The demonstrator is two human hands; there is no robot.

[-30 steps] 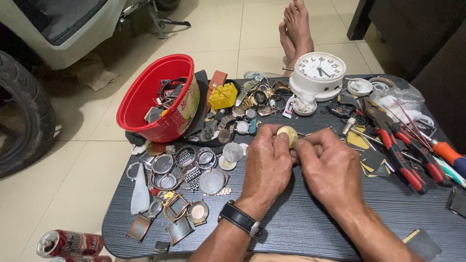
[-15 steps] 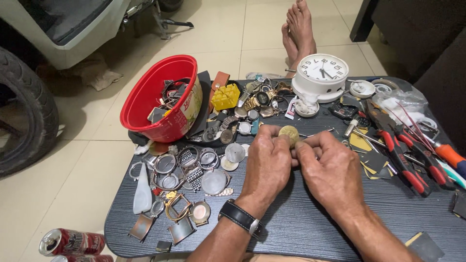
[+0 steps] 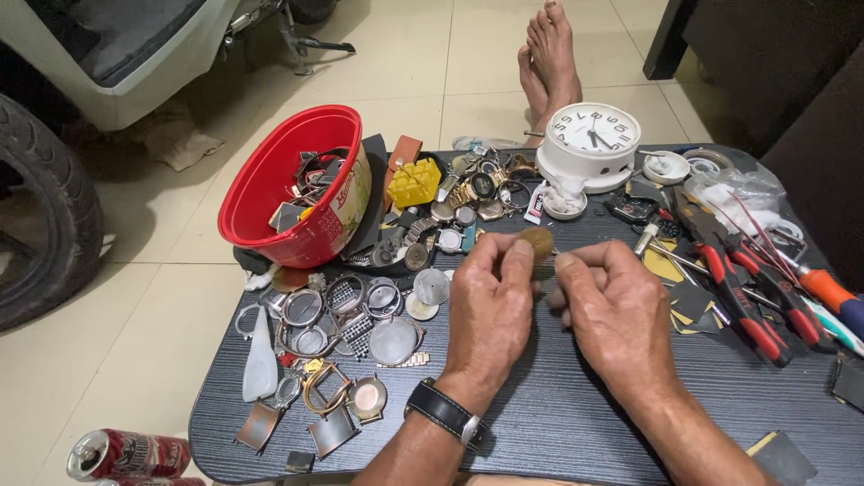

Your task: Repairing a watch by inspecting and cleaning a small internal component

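A dark tabletop point(image 3: 576, 405) carries everything, set on a pale tiled floor point(image 3: 432, 63) beside a black tyre point(image 3: 40, 216). At its far left sits a red bowl point(image 3: 279, 184), tipped so its mouth faces up and to the left, filled with watch parts; a pale label with red print curves across its right wall. Behind the hands stands a round white clock point(image 3: 591, 144), face tilted upward. Red-handled pliers point(image 3: 747, 288) lie at the right, handles pointing toward the near right corner. A yellow block point(image 3: 415, 182) rests by the bowl. A red can point(image 3: 126, 453) lies on its side on the floor, near left.

The left hand point(image 3: 490, 310), with a black wristwatch point(image 3: 443, 412), pinches a small round brass-coloured piece point(image 3: 538, 243) between thumb and forefinger, above the tabletop's middle. The piece sits at those fingertips, just left of the right hand point(image 3: 616, 310), whose fingers are curled together on something thin; what it is I cannot tell. The piece's axis cannot be told.
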